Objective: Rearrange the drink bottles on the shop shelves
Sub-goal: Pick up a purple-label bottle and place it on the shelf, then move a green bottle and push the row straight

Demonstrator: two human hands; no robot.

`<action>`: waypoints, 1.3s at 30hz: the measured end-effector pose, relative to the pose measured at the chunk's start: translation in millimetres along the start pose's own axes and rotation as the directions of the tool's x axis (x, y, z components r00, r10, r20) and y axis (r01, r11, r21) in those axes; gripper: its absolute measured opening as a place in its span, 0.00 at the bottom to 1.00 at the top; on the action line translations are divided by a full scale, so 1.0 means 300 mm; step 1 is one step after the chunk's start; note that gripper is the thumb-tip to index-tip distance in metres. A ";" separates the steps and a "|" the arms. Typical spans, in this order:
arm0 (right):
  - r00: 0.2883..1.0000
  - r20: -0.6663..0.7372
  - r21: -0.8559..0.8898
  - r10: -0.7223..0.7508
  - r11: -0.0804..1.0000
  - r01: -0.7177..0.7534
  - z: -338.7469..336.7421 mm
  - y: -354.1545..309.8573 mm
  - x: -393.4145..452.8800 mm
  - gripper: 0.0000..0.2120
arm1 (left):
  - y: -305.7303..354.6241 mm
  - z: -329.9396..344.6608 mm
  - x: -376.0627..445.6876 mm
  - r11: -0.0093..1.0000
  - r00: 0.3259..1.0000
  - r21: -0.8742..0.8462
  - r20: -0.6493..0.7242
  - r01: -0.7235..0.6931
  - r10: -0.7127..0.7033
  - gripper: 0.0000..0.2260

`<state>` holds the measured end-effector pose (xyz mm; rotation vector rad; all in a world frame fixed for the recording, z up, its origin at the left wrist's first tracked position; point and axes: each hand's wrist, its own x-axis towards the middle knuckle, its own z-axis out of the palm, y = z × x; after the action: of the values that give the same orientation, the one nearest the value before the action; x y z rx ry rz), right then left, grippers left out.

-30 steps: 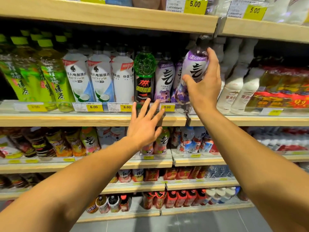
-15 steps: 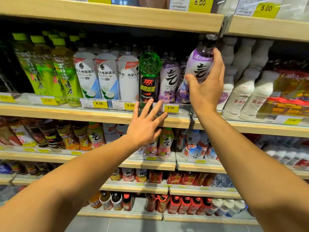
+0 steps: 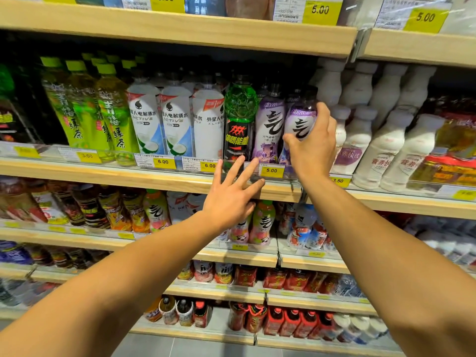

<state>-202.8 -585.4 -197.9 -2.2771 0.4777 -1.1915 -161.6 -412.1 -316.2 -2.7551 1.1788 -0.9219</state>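
Note:
My right hand (image 3: pixel 313 148) grips a purple-labelled bottle (image 3: pixel 300 124) with a dark cap, standing nearly upright at the right end of the shelf bay, beside another purple bottle (image 3: pixel 269 130). A green-topped black energy drink bottle (image 3: pixel 240 119) stands just left of those. My left hand (image 3: pixel 231 197) is spread open, its fingertips resting against the front rail of that wooden shelf (image 3: pixel 144 180), below the energy drink.
White electrolyte water bottles (image 3: pixel 175 124) and green tea bottles (image 3: pixel 108 112) fill the shelf to the left. White milk-drink bottles (image 3: pixel 381 145) stand in the bay to the right. Lower shelves (image 3: pixel 231 256) hold more small bottles. The shelf above (image 3: pixel 180 32) hangs close over the caps.
My right hand has lowered the purple bottle from up near the upper shelf down into the row, turning it from tilted to nearly upright. My left hand stays at the shelf rail.

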 end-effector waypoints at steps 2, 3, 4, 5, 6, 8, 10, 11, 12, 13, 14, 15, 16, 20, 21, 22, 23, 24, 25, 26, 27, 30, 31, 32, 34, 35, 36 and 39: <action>1.000 0.003 -0.104 -0.018 0.994 0.018 0.002 0.009 0.020 0.37 | 0.002 0.000 0.000 1.000 1.000 0.005 0.007 0.007 -0.007 0.28; 1.000 0.010 -0.137 -0.019 0.990 0.020 0.002 0.013 0.030 0.35 | 0.004 -0.001 0.000 1.000 1.000 0.007 0.014 0.008 -0.008 0.28; 1.000 0.020 -0.152 -0.017 0.988 0.020 0.003 0.016 0.038 0.33 | 0.006 -0.001 -0.001 1.000 1.000 0.008 0.020 0.011 -0.011 0.28; 0.999 0.031 -0.157 -0.015 0.987 0.020 0.004 0.017 0.043 0.31 | 0.008 -0.001 -0.002 1.000 1.000 0.007 0.025 0.017 -0.017 0.28; 0.999 0.038 -0.160 -0.016 0.987 0.022 0.007 0.017 0.043 0.30 | 0.010 -0.002 -0.004 1.000 0.999 0.001 0.031 0.024 -0.025 0.28; 0.999 0.036 -0.161 -0.024 0.986 0.030 0.012 0.014 0.037 0.28 | 0.017 -0.008 -0.005 0.999 0.998 -0.015 0.049 0.042 -0.041 0.28; 0.998 0.043 -0.164 -0.041 0.985 0.048 0.010 0.011 0.035 0.28 | 0.025 -0.024 -0.006 0.998 0.996 -0.040 0.070 0.056 -0.053 0.27; 0.998 0.054 -0.166 -0.045 0.985 0.053 0.006 0.014 0.035 0.29 | 0.028 -0.035 -0.006 0.996 0.996 -0.059 0.075 0.061 -0.056 0.27; 0.997 0.058 -0.154 -0.049 0.986 0.057 0.000 0.022 0.034 0.30 | 0.027 -0.048 -0.005 0.994 0.996 -0.080 0.070 0.068 -0.063 0.27; 0.997 0.045 -0.114 -0.059 0.991 0.064 -0.009 0.032 0.027 0.32 | 0.021 -0.062 -0.004 0.991 0.996 -0.107 0.051 0.080 -0.075 0.27; 0.997 0.014 -0.044 -0.075 0.996 0.076 -0.019 0.041 0.011 0.33 | 0.010 -0.077 -0.004 0.985 0.995 -0.140 0.011 0.101 -0.100 0.27; 0.994 -0.018 0.030 -0.103 0.994 0.104 -0.028 0.051 -0.014 0.33 | -0.007 -0.095 -0.001 0.974 0.989 -0.181 -0.037 0.137 -0.146 0.28; 0.989 -0.023 0.071 -0.147 0.986 0.148 -0.031 0.063 -0.048 0.31 | -0.026 -0.115 0.008 0.955 0.974 -0.227 -0.075 0.191 -0.213 0.28; 0.897 0.287 -0.041 -0.337 0.931 0.363 0.030 0.125 -0.185 0.30 | -0.103 -0.191 0.080 0.882 0.896 -0.293 -0.137 0.370 -0.422 0.32; 0.863 0.352 -0.079 -0.362 0.908 0.412 0.051 0.140 -0.205 0.32 | -0.111 -0.206 0.106 0.879 0.887 -0.293 -0.162 0.376 -0.433 0.33; 0.833 0.393 -0.108 -0.388 0.881 0.461 0.071 0.159 -0.219 0.34 | -0.114 -0.221 0.133 0.878 0.879 -0.288 -0.180 0.382 -0.441 0.34; 0.806 0.421 -0.133 -0.416 0.851 0.508 0.087 0.176 -0.229 0.36 | -0.112 -0.236 0.161 0.875 0.870 -0.278 -0.191 0.396 -0.455 0.35; 0.785 0.442 -0.156 -0.434 0.825 0.544 0.099 0.191 -0.236 0.37 | -0.109 -0.250 0.190 0.868 0.857 -0.266 -0.197 0.420 -0.475 0.35; 0.770 0.456 -0.174 -0.447 0.803 0.569 0.105 0.204 -0.240 0.39 | -0.105 -0.263 0.219 0.858 0.844 -0.249 -0.197 0.449 -0.499 0.36; 0.760 0.463 -0.189 -0.456 0.787 0.587 0.110 0.216 -0.239 0.40 | -0.099 -0.275 0.247 0.849 0.831 -0.227 -0.198 0.478 -0.521 0.36; 0.754 0.464 -0.200 -0.464 0.774 0.600 0.111 0.224 -0.235 0.41 | -0.093 -0.286 0.273 0.842 0.819 -0.200 -0.203 0.501 -0.536 0.37; 0.754 0.441 -0.195 -0.487 0.768 0.611 0.121 0.235 -0.232 0.41 | -0.071 -0.295 0.326 0.818 0.801 -0.163 -0.167 0.552 -0.575 0.35; 0.757 0.429 -0.185 -0.492 0.773 0.607 0.127 0.236 -0.233 0.41 | -0.062 -0.288 0.334 0.807 0.794 -0.163 -0.153 0.568 -0.589 0.35; 0.764 0.411 -0.174 -0.497 0.780 0.601 0.134 0.238 -0.236 0.40 | -0.055 -0.277 0.338 0.802 0.788 -0.158 -0.153 0.576 -0.596 0.35; 0.774 0.386 -0.162 -0.502 0.789 0.592 0.143 0.242 -0.239 0.41 | -0.044 -0.255 0.338 0.806 0.782 -0.140 -0.194 0.576 -0.592 0.36; 0.775 0.380 -0.161 -0.504 0.789 0.592 0.146 0.244 -0.239 0.41 | -0.044 -0.246 0.336 0.811 0.779 -0.136 -0.224 0.570 -0.585 0.34; 0.775 0.375 -0.161 -0.508 0.788 0.595 0.148 0.247 -0.239 0.41 | -0.045 -0.239 0.332 0.816 0.776 -0.137 -0.254 0.562 -0.577 0.33; 0.773 0.364 -0.154 -0.519 0.785 0.600 0.152 0.253 -0.237 0.40 | -0.050 -0.225 0.317 0.836 0.771 -0.146 -0.327 0.529 -0.546 0.33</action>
<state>-208.9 -595.9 -310.8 -2.8984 -0.2154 -1.0402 -135.0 -449.8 -208.0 -3.1117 0.3881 -1.5113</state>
